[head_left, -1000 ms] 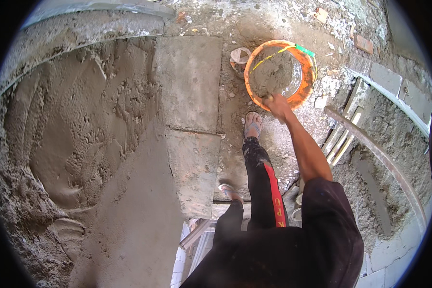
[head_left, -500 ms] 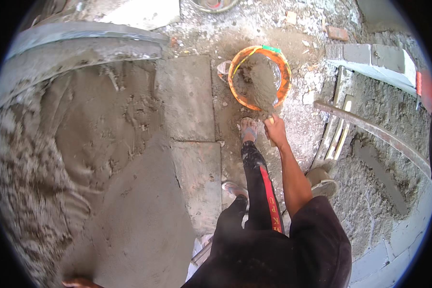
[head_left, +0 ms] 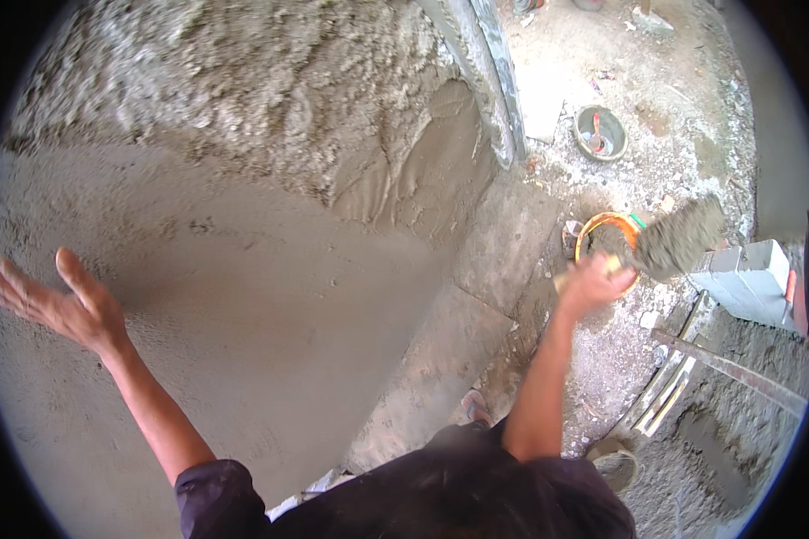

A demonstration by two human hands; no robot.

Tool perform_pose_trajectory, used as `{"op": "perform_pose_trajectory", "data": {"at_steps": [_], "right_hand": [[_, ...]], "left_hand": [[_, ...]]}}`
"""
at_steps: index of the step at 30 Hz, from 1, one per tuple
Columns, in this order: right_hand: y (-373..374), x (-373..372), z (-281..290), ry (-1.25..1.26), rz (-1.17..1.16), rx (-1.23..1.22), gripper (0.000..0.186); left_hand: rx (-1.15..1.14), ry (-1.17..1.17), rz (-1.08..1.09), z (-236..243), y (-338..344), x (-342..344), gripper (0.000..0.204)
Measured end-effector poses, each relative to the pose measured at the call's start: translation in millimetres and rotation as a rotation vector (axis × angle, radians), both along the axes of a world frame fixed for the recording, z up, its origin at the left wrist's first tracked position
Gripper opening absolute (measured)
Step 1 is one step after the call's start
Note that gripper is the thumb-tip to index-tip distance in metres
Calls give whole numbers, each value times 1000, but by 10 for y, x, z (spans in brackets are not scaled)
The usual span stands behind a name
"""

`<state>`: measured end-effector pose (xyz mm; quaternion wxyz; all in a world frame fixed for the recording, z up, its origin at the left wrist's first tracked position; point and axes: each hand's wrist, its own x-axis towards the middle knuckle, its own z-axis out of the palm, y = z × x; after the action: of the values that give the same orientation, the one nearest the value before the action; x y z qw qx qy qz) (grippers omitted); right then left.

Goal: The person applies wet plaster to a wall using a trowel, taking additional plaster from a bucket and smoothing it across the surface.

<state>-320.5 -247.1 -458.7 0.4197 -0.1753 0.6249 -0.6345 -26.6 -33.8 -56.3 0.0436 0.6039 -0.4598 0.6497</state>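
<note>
My right hand [head_left: 596, 280] is closed round the handle of a trowel, in front of the orange bucket. A load of wet grey mortar covers the trowel blade [head_left: 683, 238], which points to the right. Behind the hand, the orange bucket [head_left: 605, 220] stands on the ground with mortar inside, its near rim partly hidden. At the far left, my left hand [head_left: 63, 304] is open with spread fingers, over or against the smooth mortar surface [head_left: 270, 296]; whether it touches cannot be told. Rougher wet mortar [head_left: 445, 162] lies beyond the smooth part.
Flat slabs [head_left: 503, 225] run between the mortar surface and the bucket. A grey tub [head_left: 600, 135] with a red-handled thing stands farther back. At the right are grey blocks [head_left: 748, 278], a long bar [head_left: 737, 368], wooden strips [head_left: 670, 391] and a small pail [head_left: 616, 467].
The view has swung left. My right hand has lifted the loaded trowel out of the bucket, and its blade now points right. My left hand has come fully into view, fingers spread.
</note>
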Motion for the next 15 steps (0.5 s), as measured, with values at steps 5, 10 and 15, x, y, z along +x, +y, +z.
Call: {"op": "perform_pose_trajectory", "data": {"at_steps": [5, 10, 15], "right_hand": [[-271, 1959, 11, -183, 112, -165, 26], [1865, 1867, -166, 350, 974, -101, 50], [1638, 793, -1296, 519, 912, 157, 29]], "left_hand": [[-43, -32, 69, -61, -299, 130, 86], [8, 4, 108, -75, -75, 214, 87], [-9, 9, 159, -135, -81, 275, 101]]}}
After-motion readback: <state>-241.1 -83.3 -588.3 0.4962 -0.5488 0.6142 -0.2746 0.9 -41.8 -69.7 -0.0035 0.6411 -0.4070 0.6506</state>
